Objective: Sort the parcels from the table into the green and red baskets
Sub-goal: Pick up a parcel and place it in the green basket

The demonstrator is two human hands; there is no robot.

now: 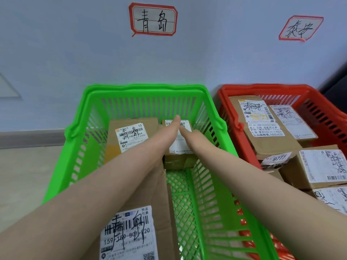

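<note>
The green basket (pixel 146 89) stands against the wall, with the red basket (pixel 262 87) on its right. Both my arms reach into the green basket. My left hand (pixel 169 132) and my right hand (pixel 191 136) lie side by side on top of a small brown parcel (pixel 180 158) with a white label. Their fingers look stretched out over the label and their undersides are hidden. The small parcel sits at the back right of the basket. A second labelled parcel (pixel 131 137) lies to its left, and a larger one (pixel 131 231) lies nearest me under my left forearm.
The red basket holds several labelled cardboard parcels (pixel 262 128). Two red-bordered handwritten signs hang on the wall, one (pixel 153 19) above the green basket and one (pixel 300 28) above the red. The green basket's mesh floor (pixel 185 199) shows bare on the right side.
</note>
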